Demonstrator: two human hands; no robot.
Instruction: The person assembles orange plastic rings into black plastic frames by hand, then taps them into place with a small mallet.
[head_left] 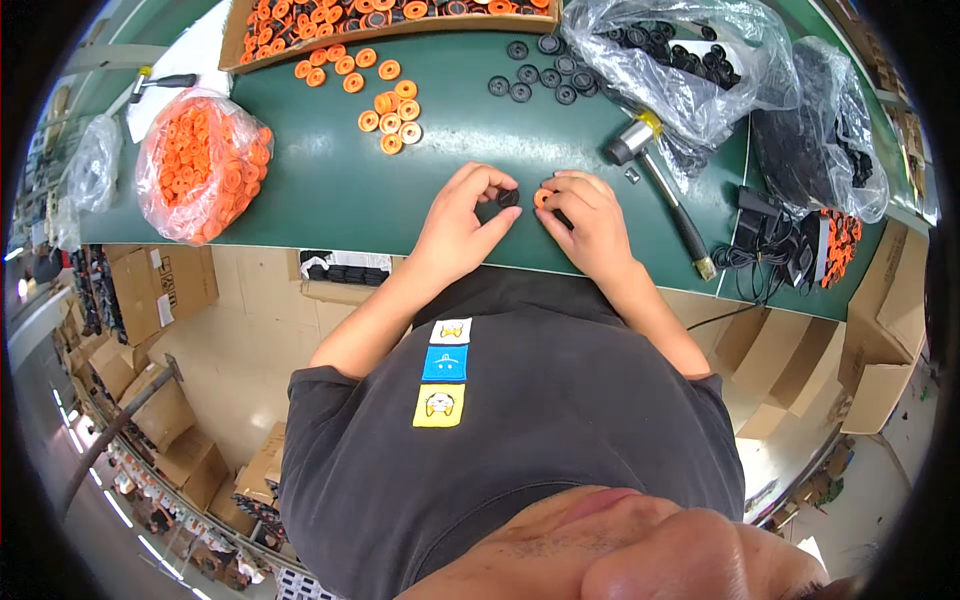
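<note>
Just above the near edge of the green table (330,190), my two hands face each other a short way apart. Between its thumb and forefinger my left hand (462,218) pinches a small round black part (508,197). In the fingertips of my right hand (592,222) is a small round orange part (543,198); something dark shows under those fingers, too hidden to name. Beyond my left hand lies a loose group of orange wheel-shaped parts (391,143). Black ridged discs (528,74) are scattered beyond my right hand.
A rubber mallet (672,195) lies right of my right hand. Orange parts fill a plastic bag (205,170) at left and a cardboard box (400,22) at the back. Clear bags of black parts (690,60) stand back right. Black cables (755,255) lie near the right edge.
</note>
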